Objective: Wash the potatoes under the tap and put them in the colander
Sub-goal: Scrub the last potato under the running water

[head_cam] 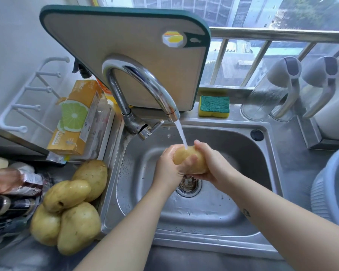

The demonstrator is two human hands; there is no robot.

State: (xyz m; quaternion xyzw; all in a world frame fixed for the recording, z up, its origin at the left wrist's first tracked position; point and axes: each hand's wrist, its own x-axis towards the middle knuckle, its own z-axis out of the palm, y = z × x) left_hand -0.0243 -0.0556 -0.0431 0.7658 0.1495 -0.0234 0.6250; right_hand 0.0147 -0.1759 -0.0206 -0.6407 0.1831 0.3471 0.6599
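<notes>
Water runs from the chrome tap (145, 89) onto a yellow potato (192, 160) held over the steel sink (262, 159). My left hand (169, 165) grips its left side, thumb across the front. My right hand (209, 163) cups it from the right and below, fingers curled over the top. Several more potatoes (70, 206) lie piled on the counter left of the sink. A pale blue colander (329, 192) stands at the right edge, partly out of view.
A grey cutting board (125, 55) leans behind the tap. A green-and-yellow sponge (213, 106) lies on the ledge. An orange box (76, 118) and bottles (12, 192) crowd the left counter. Clear dispensers (278, 90) stand at the right rear. The drain (189, 185) is under my hands.
</notes>
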